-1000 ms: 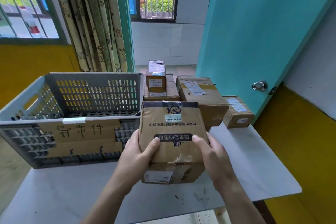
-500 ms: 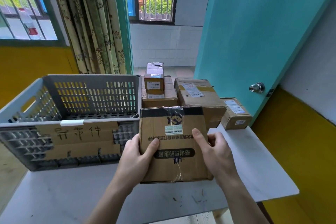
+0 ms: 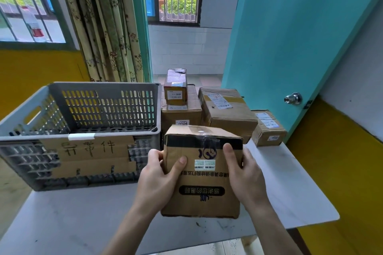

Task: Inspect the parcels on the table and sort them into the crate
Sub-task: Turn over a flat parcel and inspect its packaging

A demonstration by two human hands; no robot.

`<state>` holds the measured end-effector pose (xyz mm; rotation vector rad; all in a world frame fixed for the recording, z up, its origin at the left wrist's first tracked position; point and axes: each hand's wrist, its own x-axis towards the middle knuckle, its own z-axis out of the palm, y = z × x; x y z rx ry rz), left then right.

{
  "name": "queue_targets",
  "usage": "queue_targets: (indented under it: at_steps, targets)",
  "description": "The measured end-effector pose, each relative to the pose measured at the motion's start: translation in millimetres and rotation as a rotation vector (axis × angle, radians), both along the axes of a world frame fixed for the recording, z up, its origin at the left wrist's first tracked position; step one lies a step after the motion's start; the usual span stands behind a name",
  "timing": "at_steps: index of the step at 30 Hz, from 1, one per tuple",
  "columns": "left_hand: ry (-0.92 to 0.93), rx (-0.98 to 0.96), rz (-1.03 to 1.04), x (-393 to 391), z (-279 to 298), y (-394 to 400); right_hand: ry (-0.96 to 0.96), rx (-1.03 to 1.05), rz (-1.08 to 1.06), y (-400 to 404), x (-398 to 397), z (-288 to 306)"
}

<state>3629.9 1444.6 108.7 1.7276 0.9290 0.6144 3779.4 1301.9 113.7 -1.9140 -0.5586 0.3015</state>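
Observation:
A brown cardboard parcel [image 3: 204, 182] with black tape and a panda logo is held above the white table [image 3: 290, 188], its printed face towards me. My left hand [image 3: 159, 180] grips its left edge, thumb on the front. My right hand [image 3: 244, 176] grips the right edge the same way. The grey slotted crate [image 3: 83, 130] stands to the left, with a handwritten cardboard label on its near wall. Its inside looks empty.
Behind the held parcel are more cardboard parcels: a small one [image 3: 176, 87] on a wider box [image 3: 182, 114], a large box [image 3: 226, 109], and a small box [image 3: 268, 128] at the right. A teal door [image 3: 290, 37] stands right; curtains hang behind the crate.
The parcel has been tipped in my hands: its printed face now turns towards me and its top face shows. Both hands slid up its sides.

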Motion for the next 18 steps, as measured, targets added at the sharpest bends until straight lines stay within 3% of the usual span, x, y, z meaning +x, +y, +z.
queue_targets:
  at_steps: [8,13,18]
  targets:
    - [-0.079,0.062,-0.055,-2.7,-5.0,7.7,-0.053,0.053,0.028,1.9,-7.1,-10.2]
    - [-0.086,0.172,-0.037,-3.0,-8.1,11.9,0.035,0.104,0.092,4.0,-14.4,0.3]
    - [-0.070,0.116,-0.026,-6.3,-10.0,9.7,-0.025,0.076,0.086,3.0,-11.7,-8.9]
